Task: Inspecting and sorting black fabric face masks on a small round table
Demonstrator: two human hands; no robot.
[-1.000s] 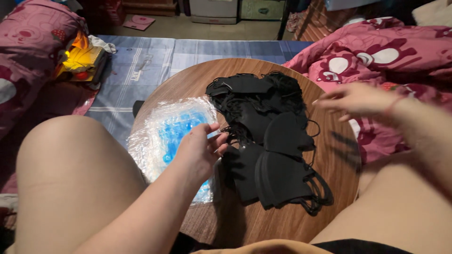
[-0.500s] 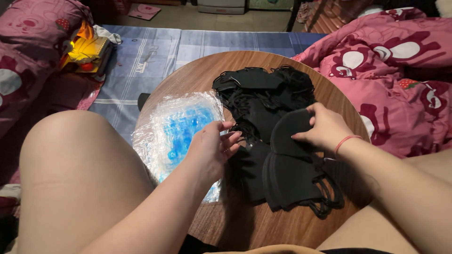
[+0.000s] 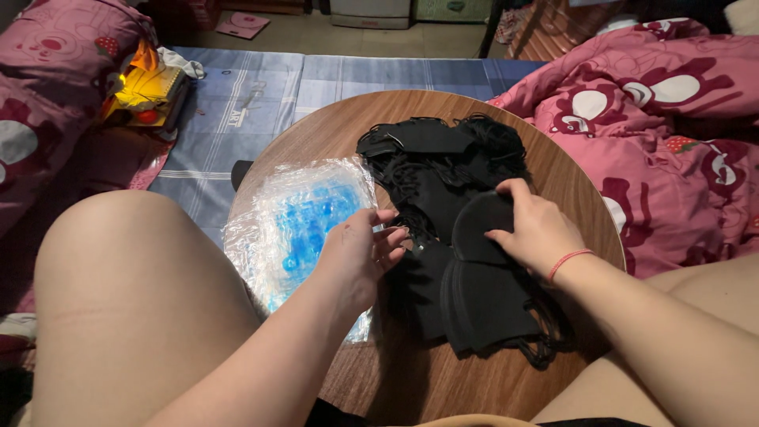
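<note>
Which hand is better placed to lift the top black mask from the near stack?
Probably the right hand: it already rests on the black mask. The left hand is beside the clear bags.

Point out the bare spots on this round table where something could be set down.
Bare wood on the round table shows along the far rim beyond the black masks, on the right edge beside the right hand, and near the front rim. The middle is crowded: clear plastic bags under the left hand.

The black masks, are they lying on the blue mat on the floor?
No, the black masks lie on the round wooden table, under the right hand.
</note>
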